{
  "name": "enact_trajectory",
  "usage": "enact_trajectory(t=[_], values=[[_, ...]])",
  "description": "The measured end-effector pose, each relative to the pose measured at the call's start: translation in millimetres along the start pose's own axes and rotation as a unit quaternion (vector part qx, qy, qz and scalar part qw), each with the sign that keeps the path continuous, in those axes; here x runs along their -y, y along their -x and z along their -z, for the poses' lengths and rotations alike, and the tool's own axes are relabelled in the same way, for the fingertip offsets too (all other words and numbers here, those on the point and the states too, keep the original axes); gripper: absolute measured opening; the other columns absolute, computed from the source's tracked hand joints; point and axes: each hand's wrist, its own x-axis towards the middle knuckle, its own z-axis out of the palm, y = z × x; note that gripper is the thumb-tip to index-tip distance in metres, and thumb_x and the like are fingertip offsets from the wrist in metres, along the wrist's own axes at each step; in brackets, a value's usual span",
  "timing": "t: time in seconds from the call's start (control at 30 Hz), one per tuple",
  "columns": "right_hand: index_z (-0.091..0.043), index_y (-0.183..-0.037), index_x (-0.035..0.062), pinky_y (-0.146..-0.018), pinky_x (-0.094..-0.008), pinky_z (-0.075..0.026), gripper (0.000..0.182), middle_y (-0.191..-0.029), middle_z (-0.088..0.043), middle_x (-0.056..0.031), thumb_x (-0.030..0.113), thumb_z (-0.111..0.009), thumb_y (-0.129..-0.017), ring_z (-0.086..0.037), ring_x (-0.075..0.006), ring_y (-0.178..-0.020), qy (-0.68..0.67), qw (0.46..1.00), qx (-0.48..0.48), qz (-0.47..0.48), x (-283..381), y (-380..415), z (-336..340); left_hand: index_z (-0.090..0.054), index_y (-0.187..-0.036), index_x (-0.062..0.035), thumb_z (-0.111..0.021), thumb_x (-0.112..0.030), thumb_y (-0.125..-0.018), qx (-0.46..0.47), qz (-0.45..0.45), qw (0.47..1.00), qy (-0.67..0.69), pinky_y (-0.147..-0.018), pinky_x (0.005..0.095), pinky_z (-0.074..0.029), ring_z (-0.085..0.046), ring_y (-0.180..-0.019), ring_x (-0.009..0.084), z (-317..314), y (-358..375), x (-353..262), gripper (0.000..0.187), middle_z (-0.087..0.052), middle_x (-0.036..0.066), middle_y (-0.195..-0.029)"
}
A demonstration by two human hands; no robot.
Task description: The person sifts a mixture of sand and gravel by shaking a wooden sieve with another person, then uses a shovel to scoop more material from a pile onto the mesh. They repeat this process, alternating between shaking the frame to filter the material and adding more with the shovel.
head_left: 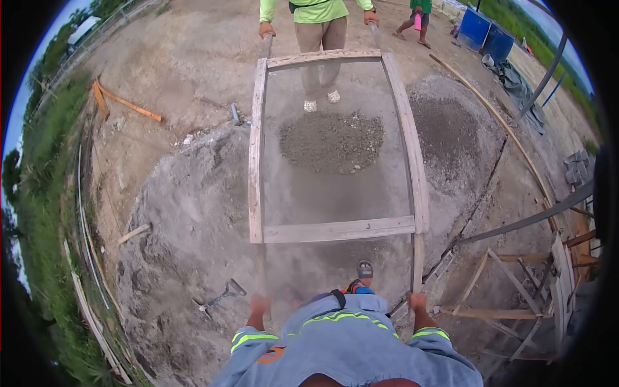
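Observation:
A large wooden-framed sieve (338, 229) spans the middle of the view, with a fine mesh (342, 200) stretched inside it. On the mesh lies a patch of damp gravelly sand (332, 143), nearer the far end. My left hand (260, 304) is closed around the left handle of the sieve, somewhat blurred. Around the right handle (418, 261) my right hand (418, 301) is wrapped. At the far end, a co-worker in a lime-green top (313, 11) grips the other two handles with both hands.
Grey sand (187, 206) is heaped at left, a darker pile (445, 132) at right. A shovel (220, 297) lies by my left side. Timber trestles (509, 309) stand at lower right. A long plank (496, 116) and blue drums (496, 42) are farther right. Another person (419, 19) walks behind.

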Motion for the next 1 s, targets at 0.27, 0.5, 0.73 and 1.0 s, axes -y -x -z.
enact_trajectory(t=[0.27,0.5,0.73,1.0], values=[[-0.066,-0.081,-0.0071,-0.074,-0.0397,-0.048,0.047,-0.077,-0.065,-0.0246,0.036,-0.060,-0.065,-0.065,-0.0314,-0.082,0.055,0.990,0.006,0.131,308,-37,78,-0.065,-0.085,0.0094,-0.069,-0.033,-0.059,-0.055,-0.111,0.988,0.087,-0.071,0.0398,-0.050,-0.066,-0.081,0.0320,185,-101,-223,0.050,-0.066,0.024,-0.081],[-0.063,-0.092,-0.0104,-0.073,-0.0392,-0.048,0.052,-0.086,-0.065,-0.0258,0.033,-0.064,-0.064,-0.065,-0.0315,-0.086,0.084,0.986,-0.063,0.128,252,-28,68,-0.065,-0.082,0.0074,-0.069,-0.032,-0.060,-0.076,-0.142,0.976,0.149,-0.065,0.0394,-0.050,-0.066,-0.076,0.0319,141,-47,-185,0.045,-0.065,0.023,-0.077],[-0.065,-0.077,-0.0051,-0.058,-0.0353,-0.049,0.033,-0.066,-0.062,-0.0129,0.024,-0.069,-0.062,-0.063,-0.0214,-0.065,-0.017,0.999,0.029,0.011,3,20,18,-0.060,-0.099,0.0024,-0.070,-0.037,-0.063,0.041,0.006,0.998,0.057,-0.076,0.0434,-0.049,-0.062,-0.091,0.0372,1,19,2,0.054,-0.065,0.021,-0.092],[-0.062,-0.093,-0.0123,-0.077,-0.0389,-0.047,0.055,-0.092,-0.064,-0.0280,0.032,-0.068,-0.061,-0.063,-0.0338,-0.092,0.034,0.998,-0.007,0.050,124,-29,19,-0.067,-0.083,0.0052,-0.070,-0.039,-0.059,0.078,-0.015,0.992,0.100,-0.074,0.0399,-0.050,-0.065,-0.087,0.0321,44,-86,-69,0.051,-0.066,0.023,-0.084]])
